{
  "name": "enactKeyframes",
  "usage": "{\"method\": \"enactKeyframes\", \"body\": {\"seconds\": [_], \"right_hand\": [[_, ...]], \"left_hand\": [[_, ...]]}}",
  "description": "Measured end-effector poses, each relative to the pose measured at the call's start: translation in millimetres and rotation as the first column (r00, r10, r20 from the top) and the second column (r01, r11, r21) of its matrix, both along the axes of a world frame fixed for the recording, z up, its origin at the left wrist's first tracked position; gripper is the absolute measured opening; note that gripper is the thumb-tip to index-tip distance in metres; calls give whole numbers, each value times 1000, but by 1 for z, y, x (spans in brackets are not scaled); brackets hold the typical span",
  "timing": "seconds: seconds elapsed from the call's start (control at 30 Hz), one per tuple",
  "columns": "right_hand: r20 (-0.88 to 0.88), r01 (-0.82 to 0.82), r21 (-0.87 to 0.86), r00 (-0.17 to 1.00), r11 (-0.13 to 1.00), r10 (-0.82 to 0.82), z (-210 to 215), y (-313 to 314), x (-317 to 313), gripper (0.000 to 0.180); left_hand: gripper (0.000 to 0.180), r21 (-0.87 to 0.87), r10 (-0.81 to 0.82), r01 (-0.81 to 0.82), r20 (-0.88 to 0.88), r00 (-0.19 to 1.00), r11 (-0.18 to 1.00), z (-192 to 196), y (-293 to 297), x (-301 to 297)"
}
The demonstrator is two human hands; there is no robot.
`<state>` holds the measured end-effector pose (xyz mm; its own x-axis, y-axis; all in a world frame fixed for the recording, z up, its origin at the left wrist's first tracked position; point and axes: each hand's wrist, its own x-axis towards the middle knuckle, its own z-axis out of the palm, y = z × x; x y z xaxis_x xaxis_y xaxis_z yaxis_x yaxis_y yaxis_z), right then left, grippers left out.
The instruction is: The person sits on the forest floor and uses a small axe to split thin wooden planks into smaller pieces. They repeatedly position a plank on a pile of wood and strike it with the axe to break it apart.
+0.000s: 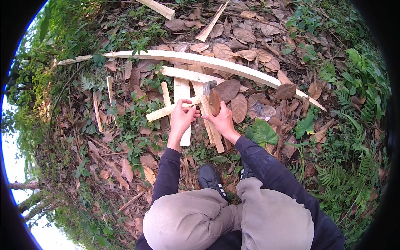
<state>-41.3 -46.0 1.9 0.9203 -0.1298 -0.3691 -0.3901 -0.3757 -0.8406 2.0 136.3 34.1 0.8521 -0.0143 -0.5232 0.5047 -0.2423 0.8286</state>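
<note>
My right hand (223,121) is closed around the wooden handle of a hammer (214,100), whose grey metal head points away from me. Its thumb lies against a pale wooden strip (212,129) that slants toward my feet. My left hand (183,118) is closed, fingertips pinched together beside a short wooden crosspiece (161,113); whatever they hold is too small to make out. Under the crosspiece, a wider pale board (182,87) runs away from me. Another slat (189,75) crosses the far ends of these boards.
Beyond the boards lies a long, curved wooden strip (200,61). Thin sticks (110,93) rest at left, and two more wood pieces (212,21) (158,8) lie farther off. Dry leaves (244,35) and green plants cover the ground. My shoes (211,179) are close to the boards.
</note>
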Motion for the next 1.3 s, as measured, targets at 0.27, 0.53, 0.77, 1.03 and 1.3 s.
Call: {"method": "enactKeyframes", "body": {"seconds": [0.27,0.53,0.77,1.03,1.3], "right_hand": [[38,33,31,999,999,-34,-2,3,-1,63],[12,83,69,996,994,-84,0,5,-5,63],[17,97,104,995,990,-99,-1,1,-5,62],[32,86,104,995,991,-90,-3,1,-4,62],[3,65,80,998,995,-65,1,-1,-3,63]], "left_hand": [[26,-180,63,-32,168,984,983,-6,-4,9],[15,165,-44,-63,578,815,984,-17,-16,17],[11,338,-290,84,625,725,937,-19,-26,21],[12,456,-400,69,686,608,887,-22,-27,18],[15,438,-375,77,651,660,896,-27,-27,20]]}}
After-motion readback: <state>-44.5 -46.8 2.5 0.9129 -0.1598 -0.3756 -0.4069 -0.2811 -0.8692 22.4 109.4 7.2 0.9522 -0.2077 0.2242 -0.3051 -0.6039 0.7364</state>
